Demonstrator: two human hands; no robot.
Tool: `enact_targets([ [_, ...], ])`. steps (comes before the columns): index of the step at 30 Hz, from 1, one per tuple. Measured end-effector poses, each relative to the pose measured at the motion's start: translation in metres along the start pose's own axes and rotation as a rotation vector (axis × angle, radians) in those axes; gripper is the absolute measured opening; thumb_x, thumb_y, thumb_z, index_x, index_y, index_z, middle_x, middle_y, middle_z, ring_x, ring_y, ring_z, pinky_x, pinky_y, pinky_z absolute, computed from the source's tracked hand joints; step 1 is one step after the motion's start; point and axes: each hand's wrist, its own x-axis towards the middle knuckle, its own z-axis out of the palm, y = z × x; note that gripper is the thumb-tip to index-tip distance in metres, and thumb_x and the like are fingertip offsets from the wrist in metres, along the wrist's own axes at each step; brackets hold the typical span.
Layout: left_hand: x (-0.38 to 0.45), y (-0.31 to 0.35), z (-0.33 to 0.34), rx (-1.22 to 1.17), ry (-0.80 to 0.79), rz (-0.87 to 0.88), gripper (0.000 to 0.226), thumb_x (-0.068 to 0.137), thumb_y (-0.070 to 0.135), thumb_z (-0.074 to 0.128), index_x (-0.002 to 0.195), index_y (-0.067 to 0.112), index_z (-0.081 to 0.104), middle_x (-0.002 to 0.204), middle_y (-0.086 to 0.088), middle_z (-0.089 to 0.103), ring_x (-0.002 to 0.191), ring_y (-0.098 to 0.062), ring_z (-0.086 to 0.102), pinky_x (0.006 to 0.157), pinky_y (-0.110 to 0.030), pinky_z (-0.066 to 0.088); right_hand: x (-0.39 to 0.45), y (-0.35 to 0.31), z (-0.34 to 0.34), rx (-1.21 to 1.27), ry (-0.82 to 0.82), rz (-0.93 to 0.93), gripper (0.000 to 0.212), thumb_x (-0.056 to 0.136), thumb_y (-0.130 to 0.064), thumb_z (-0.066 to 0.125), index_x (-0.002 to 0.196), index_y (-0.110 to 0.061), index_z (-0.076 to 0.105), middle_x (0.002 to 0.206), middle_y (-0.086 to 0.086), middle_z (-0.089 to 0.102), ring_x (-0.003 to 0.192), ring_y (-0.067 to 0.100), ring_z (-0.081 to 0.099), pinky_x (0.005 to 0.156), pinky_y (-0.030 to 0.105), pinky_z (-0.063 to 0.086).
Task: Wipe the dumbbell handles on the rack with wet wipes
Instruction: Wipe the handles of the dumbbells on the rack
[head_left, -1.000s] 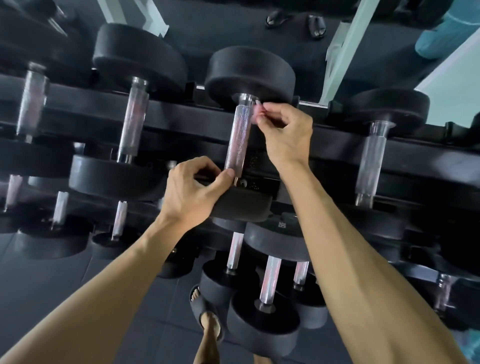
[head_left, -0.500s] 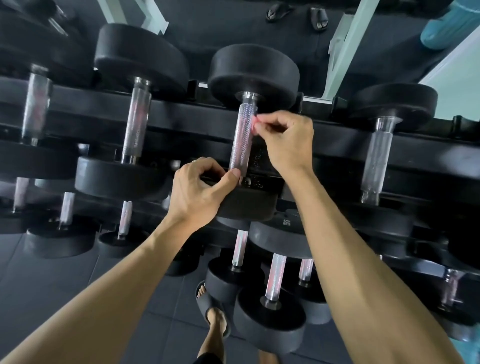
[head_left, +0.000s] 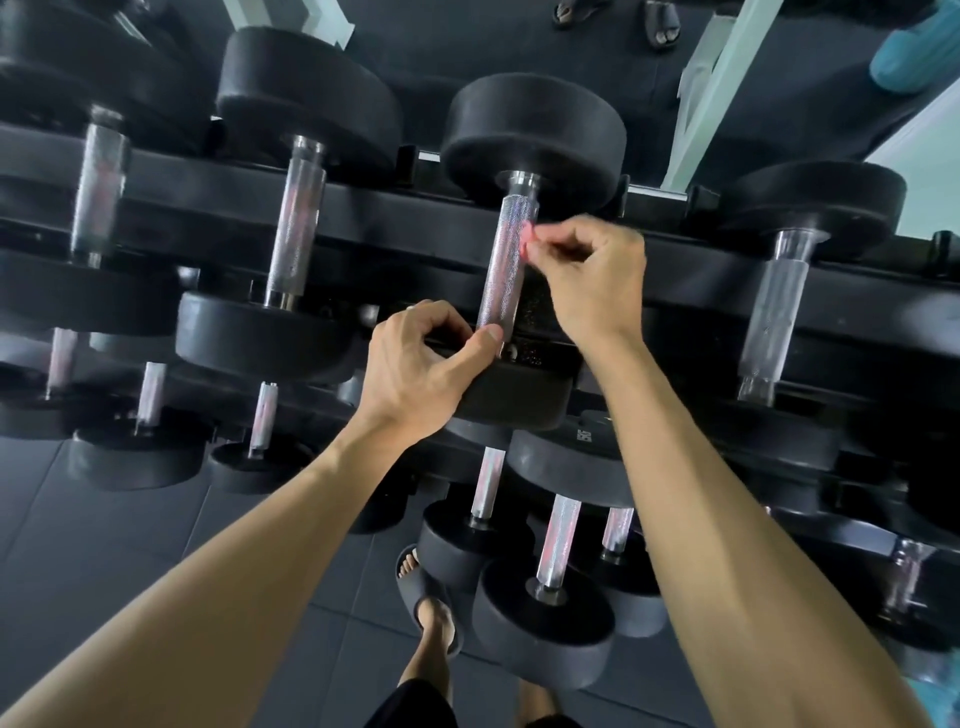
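1. Nearest the camera, below both forearms, a foot in a dark slide sandal (head_left: 423, 597) stands on the dark tiled floor (head_left: 104, 519).
2. Just beyond it, under the wrists, small black dumbbells (head_left: 543, 618) sit on the lower tier with their chrome handles pointing up toward the hands.
3. The left hand (head_left: 415, 364) grips the near black weight head (head_left: 511, 397) of the middle dumbbell on the upper tier; its fingers are curled over the head's top edge and the thumb lies across the front, with the thumb tip at the base of the handle.
4. That dumbbell's knurled chrome handle (head_left: 506, 267) rises from just beside the left thumb to the far weight head (head_left: 535, 135), passing to the left of the right hand.
5. The right hand (head_left: 597, 270) is above and to the right of the left hand, fingers curled, with fingertips pinched on a small pinkish-white bit (head_left: 529, 240) held against the right side of the handle's upper half. It is too small to say whether it is a wipe.
6. The black rack rail (head_left: 208, 202) runs crosswise behind both hands.
7. To the left of the left hand another dumbbell (head_left: 298, 228) lies on the same tier; to the right of the right hand lies one with a paler handle (head_left: 776, 317).
8. Farthest off, above the right hand, two sandalled feet (head_left: 613, 15) show on the floor.
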Motion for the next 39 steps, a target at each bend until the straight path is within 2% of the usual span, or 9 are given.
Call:
enact_targets([
  [3, 0.0, 0.0, 0.0, -0.006, 0.004, 0.002, 0.039, 0.074, 0.055, 0.061, 0.063, 0.018, 0.064, 0.061, 0.01, 0.061, 0.06, -0.006, 0.057, 0.059, -0.024, 0.04, -0.036, 0.006, -0.01, -0.102, -0.168, 0.095, 0.009, 0.08, -0.011, 0.082, 0.084, -0.019, 0.079, 0.079, -0.013, 0.074, 0.075, 0.0, 0.07, 0.074, 0.015, 0.054],
  [5, 0.0, -0.001, 0.001, -0.005, 0.003, 0.006, 0.039, 0.074, 0.055, 0.06, 0.063, 0.018, 0.064, 0.061, 0.01, 0.061, 0.06, -0.007, 0.057, 0.059, -0.024, 0.04, -0.042, 0.005, -0.012, -0.097, -0.217, 0.127, 0.011, 0.078, -0.009, 0.083, 0.081, -0.019, 0.079, 0.078, -0.009, 0.075, 0.075, 0.004, 0.071, 0.075, 0.02, 0.056],
  [11, 0.001, -0.002, -0.001, 0.014, -0.005, 0.007, 0.041, 0.075, 0.056, 0.059, 0.063, 0.017, 0.063, 0.06, 0.009, 0.06, 0.059, -0.007, 0.055, 0.06, -0.024, 0.038, -0.003, 0.002, -0.003, 0.128, -0.019, 0.158, 0.017, 0.081, -0.003, 0.08, 0.078, -0.019, 0.074, 0.081, -0.001, 0.076, 0.077, 0.013, 0.075, 0.082, 0.035, 0.061],
  [17, 0.0, 0.0, 0.001, 0.027, 0.007, 0.003, 0.041, 0.074, 0.055, 0.059, 0.063, 0.016, 0.064, 0.063, 0.006, 0.062, 0.061, -0.01, 0.058, 0.06, -0.025, 0.04, -0.037, 0.006, -0.02, -0.135, -0.385, 0.25, 0.01, 0.074, -0.016, 0.087, 0.076, -0.02, 0.078, 0.075, -0.005, 0.076, 0.075, 0.009, 0.072, 0.073, 0.026, 0.057],
  [22, 0.0, 0.0, 0.001, 0.026, 0.006, 0.004, 0.042, 0.074, 0.055, 0.059, 0.062, 0.015, 0.063, 0.063, 0.007, 0.061, 0.061, -0.009, 0.056, 0.059, -0.025, 0.04, -0.013, 0.003, -0.014, 0.061, -0.186, 0.235, 0.018, 0.076, -0.003, 0.083, 0.073, -0.018, 0.074, 0.079, 0.002, 0.076, 0.073, 0.012, 0.074, 0.077, 0.028, 0.059],
  [26, -0.001, 0.002, 0.001, 0.036, 0.029, -0.006, 0.041, 0.071, 0.056, 0.058, 0.062, 0.017, 0.063, 0.066, 0.008, 0.062, 0.065, -0.009, 0.058, 0.063, -0.021, 0.04, -0.038, 0.014, -0.019, -0.141, -0.369, 0.315, 0.014, 0.073, -0.015, 0.087, 0.073, -0.021, 0.075, 0.076, -0.003, 0.075, 0.076, 0.014, 0.072, 0.075, 0.032, 0.057],
  [31, -0.002, 0.002, 0.001, 0.028, 0.02, -0.013, 0.042, 0.071, 0.056, 0.058, 0.062, 0.016, 0.063, 0.067, 0.008, 0.061, 0.066, -0.008, 0.057, 0.062, -0.017, 0.039, -0.017, 0.003, -0.012, 0.233, -0.137, 0.438, 0.012, 0.082, 0.003, 0.075, 0.082, -0.009, 0.073, 0.079, 0.005, 0.076, 0.075, 0.014, 0.074, 0.077, 0.03, 0.061],
  [37, -0.001, 0.002, 0.0, 0.013, 0.031, -0.001, 0.037, 0.071, 0.056, 0.059, 0.06, 0.021, 0.061, 0.065, 0.01, 0.059, 0.064, -0.007, 0.056, 0.061, -0.016, 0.038, -0.041, 0.009, -0.015, 0.02, -0.294, 0.425, 0.019, 0.073, -0.005, 0.084, 0.074, -0.021, 0.074, 0.075, -0.003, 0.076, 0.069, 0.006, 0.07, 0.071, 0.021, 0.055],
  [39, -0.002, 0.003, 0.001, 0.015, 0.029, -0.001, 0.037, 0.07, 0.056, 0.059, 0.059, 0.021, 0.06, 0.064, 0.011, 0.058, 0.064, -0.006, 0.056, 0.06, -0.014, 0.037, -0.034, 0.004, -0.012, 0.137, -0.194, 0.45, 0.02, 0.076, 0.002, 0.08, 0.075, -0.018, 0.075, 0.074, -0.001, 0.076, 0.071, 0.011, 0.071, 0.073, 0.025, 0.057],
])
